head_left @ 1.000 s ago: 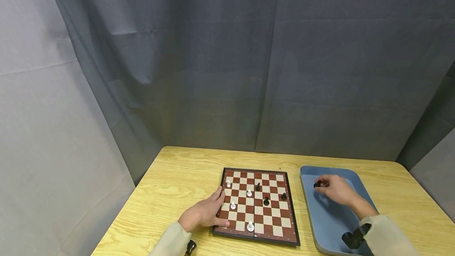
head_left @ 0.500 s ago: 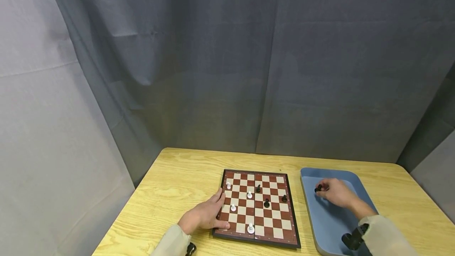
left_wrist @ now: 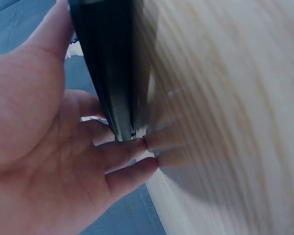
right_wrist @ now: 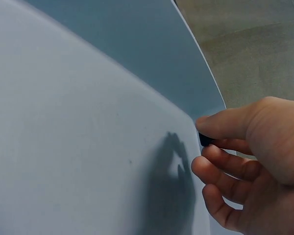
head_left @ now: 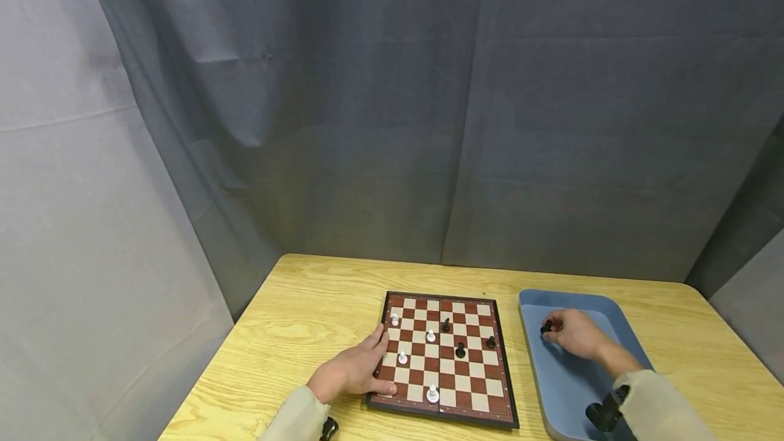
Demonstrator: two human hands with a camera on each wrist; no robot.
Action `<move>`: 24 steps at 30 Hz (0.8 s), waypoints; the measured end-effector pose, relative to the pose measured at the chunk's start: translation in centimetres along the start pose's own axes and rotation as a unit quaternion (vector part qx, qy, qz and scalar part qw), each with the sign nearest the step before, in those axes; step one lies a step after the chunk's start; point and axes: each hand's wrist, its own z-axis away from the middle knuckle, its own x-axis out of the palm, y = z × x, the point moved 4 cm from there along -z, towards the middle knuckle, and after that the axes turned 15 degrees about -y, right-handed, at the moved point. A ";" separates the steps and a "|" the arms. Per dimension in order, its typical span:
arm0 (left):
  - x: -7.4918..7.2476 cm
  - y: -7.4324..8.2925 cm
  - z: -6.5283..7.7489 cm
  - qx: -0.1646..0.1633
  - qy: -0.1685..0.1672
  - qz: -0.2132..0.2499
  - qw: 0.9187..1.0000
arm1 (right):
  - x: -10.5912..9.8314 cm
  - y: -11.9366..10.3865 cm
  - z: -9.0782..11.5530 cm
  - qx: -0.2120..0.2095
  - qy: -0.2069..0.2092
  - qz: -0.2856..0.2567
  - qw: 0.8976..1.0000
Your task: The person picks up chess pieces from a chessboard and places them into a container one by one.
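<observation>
Wooden desk (head_left: 306, 318), where right grip (head_left: 578, 335) pinches a black chess piece (right_wrist: 205, 140), direction unclear, and left hand (head_left: 354, 366), spread, touches a chessboard (head_left: 471, 384), border marks illegible.

Black chess piece (head_left: 546, 327) pinched over blue tray (head_left: 562, 397); chessboard (head_left: 446, 365) lying flat.

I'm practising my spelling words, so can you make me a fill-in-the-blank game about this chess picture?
1. The right hand pinches a chess piece coloured ____.
2. The tray is coloured ____.
3. The left hand touches the board on its ____ side.
4. White pieces showing on the board number ____.

Missing words: black, blue, left, four.
</observation>
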 end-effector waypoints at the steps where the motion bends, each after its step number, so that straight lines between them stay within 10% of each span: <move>1: 0.0 0.0 0.0 0.000 0.000 0.000 1.000 | 0.0 0.0 0.0 -0.001 0.000 0.002 1.000; 24: 0.0 0.1 0.2 0.006 0.006 0.000 1.000 | -0.7 -1.3 0.3 0.004 -0.004 0.002 1.000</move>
